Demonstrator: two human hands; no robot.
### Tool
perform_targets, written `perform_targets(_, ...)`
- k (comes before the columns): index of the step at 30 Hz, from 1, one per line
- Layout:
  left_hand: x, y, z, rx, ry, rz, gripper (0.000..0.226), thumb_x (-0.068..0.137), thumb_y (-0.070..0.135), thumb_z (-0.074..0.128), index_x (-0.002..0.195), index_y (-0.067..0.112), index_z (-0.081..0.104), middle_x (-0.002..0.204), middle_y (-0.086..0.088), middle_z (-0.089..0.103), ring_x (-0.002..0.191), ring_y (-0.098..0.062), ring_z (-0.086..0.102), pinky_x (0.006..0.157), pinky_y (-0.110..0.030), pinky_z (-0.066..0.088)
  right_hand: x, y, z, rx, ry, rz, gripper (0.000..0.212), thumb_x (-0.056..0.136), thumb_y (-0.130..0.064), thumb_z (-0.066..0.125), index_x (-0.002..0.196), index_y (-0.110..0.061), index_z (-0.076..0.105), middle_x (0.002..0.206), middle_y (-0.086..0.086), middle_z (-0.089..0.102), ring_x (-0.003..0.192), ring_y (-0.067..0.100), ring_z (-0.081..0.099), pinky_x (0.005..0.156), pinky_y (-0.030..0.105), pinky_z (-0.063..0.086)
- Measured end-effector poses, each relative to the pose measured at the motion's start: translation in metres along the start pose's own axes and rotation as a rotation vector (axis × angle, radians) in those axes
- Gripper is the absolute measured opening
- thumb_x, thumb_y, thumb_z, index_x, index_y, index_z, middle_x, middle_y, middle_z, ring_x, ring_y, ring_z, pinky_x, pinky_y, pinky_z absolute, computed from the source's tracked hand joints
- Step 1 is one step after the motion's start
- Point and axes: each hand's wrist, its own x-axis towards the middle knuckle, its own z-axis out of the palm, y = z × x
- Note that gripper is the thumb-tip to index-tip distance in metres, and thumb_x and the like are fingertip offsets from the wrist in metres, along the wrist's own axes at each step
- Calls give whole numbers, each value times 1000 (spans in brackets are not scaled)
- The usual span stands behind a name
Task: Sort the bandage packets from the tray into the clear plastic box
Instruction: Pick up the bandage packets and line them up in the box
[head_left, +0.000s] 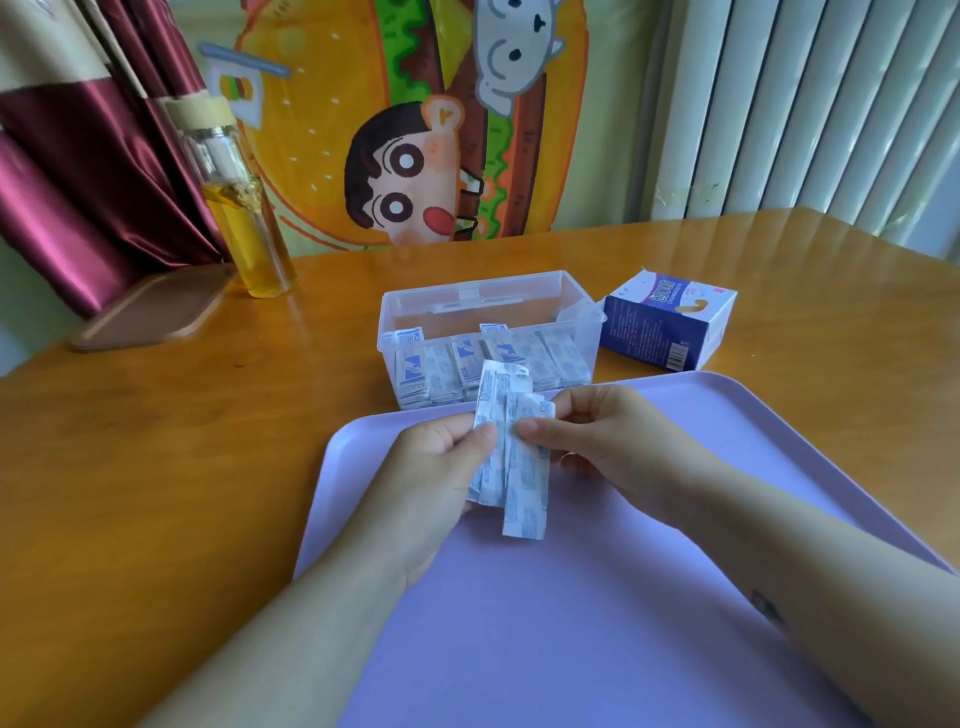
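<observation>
You see the tray (571, 623) cut off by the bottom edge. Your left hand (431, 478) and right hand (608, 441) overlap the bandage packets (524, 499), so their count is unclear; print on the blue carton (660, 322) is too small to read.

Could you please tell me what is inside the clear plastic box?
Inside the clear plastic box, bandage packets stand in a row along its near wall. The held packets cover part of that row's middle, so its count is unclear.
</observation>
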Motion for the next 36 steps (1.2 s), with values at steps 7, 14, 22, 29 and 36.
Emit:
perform_targets(7, 2, -1, -4, 3, 47, 30, 16, 88, 8, 60, 98, 18, 68, 93, 0, 75, 92, -16, 70, 95, -40, 50, 1, 2, -1, 187, -89, 89, 20, 77, -16, 71, 88, -3, 60, 64, 4, 51, 54, 9, 43, 56, 19, 38)
perform_targets(14, 3, -3, -3, 86, 38, 54, 16, 93, 18, 57, 100, 19, 70, 94, 2, 75, 94, -14, 70, 92, -35, 51, 1, 3, 1, 162, -76, 66, 10, 84, -13, 66, 83, -5, 59, 71, 8, 52, 53, 7, 44, 59, 20, 38)
perform_targets(22, 5, -3, -7, -4, 70, 35, 15, 87, 9, 63, 100, 15, 67, 92, -1, 75, 88, -16, 71, 82, -32, 54, 0, 4, 3, 157, -117, 50, 7, 86, -12, 63, 88, -5, 64, 79, 9, 54, 55, 7, 43, 56, 17, 39)
perform_targets(29, 5, -2, -5, -46, 68, 30, 17, 94, 15, 53, 94, 18, 70, 95, -4, 75, 93, -19, 70, 92, -42, 52, 1, 5, 2, 138, -63, 30, 8, 87, -11, 63, 80, -7, 61, 68, 5, 49, 49, 7, 41, 52, 19, 36)
perform_targets(36, 6, -4, -6, -24, 70, 18, 13, 89, 15, 60, 99, 18, 69, 96, -2, 74, 95, -18, 69, 90, -37, 52, 0, 3, 3, 184, -136, 22, 9, 87, -10, 61, 91, -5, 68, 78, 7, 55, 50, 4, 40, 54, 14, 42)
